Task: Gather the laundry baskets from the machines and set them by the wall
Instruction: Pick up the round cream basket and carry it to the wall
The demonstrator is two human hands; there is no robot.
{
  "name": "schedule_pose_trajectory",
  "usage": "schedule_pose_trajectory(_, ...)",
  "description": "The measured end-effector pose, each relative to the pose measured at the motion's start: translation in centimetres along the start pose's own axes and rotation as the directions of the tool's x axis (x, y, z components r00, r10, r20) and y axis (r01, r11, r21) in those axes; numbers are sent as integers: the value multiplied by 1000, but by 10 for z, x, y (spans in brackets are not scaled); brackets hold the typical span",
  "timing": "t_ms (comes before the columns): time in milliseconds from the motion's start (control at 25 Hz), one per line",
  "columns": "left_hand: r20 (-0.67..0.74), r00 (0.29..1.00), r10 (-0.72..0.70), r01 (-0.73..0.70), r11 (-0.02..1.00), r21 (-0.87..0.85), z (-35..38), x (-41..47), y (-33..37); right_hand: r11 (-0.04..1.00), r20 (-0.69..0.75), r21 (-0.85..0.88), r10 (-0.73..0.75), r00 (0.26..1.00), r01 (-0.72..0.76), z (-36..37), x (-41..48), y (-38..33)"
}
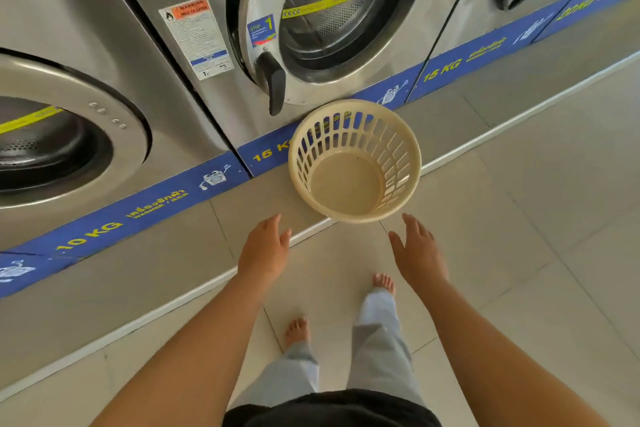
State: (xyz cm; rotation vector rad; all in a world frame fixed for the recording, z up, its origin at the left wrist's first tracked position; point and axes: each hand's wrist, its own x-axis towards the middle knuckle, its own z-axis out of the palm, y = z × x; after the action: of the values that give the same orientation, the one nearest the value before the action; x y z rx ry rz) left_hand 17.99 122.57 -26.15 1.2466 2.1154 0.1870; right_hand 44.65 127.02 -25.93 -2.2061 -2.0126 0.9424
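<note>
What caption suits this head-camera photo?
Both open hands, left hand and right hand, reach toward an empty round cream plastic laundry basket before a steel washing machine.

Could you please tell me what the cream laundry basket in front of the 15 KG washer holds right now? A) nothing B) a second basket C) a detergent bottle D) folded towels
A: the cream laundry basket shows its bare bottom, with neither the left hand nor the right hand touching it.

basket (355, 160) on ledge (138, 274) before middle washer (325, 10) — hands either side, nearer
</note>
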Motion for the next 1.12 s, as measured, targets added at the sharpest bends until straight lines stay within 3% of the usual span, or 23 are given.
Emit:
schedule_pose_trajectory(160, -16, 988, -156, 155, 987, -50, 27, 55, 37, 998, 81, -49, -45, 996, 49, -20, 94, 20)
schedule_pose_trajectory(360, -24, 922, -387, 376, 906, -193, 66, 122, 82, 991, 133, -96, -78, 988, 92, -37, 208, 42)
schedule_pose_trajectory(560, -60, 868, -494, 461, 844, -274, 110, 191, 85, 989, 150, -123, -64, 987, 83, -18, 314, 56)
schedule_pose_trajectory(760, -124, 858, -498, 460, 854, -244, 149, 237, 53, 986, 115, -130, -87, 990, 102, 19, 393, 75)
schedule_pose_trajectory(1000, -239, 865, -442, 372, 883, -285, 173, 265, 23, 947, 51, -68, -311, 949, 314, 50, 439, 97)
schedule_pose_trajectory(1120, -283, 821, -496, 391, 849, -354, 177, 263, 23, 958, -12, -23, -286, 958, 285, 53, 434, 97)
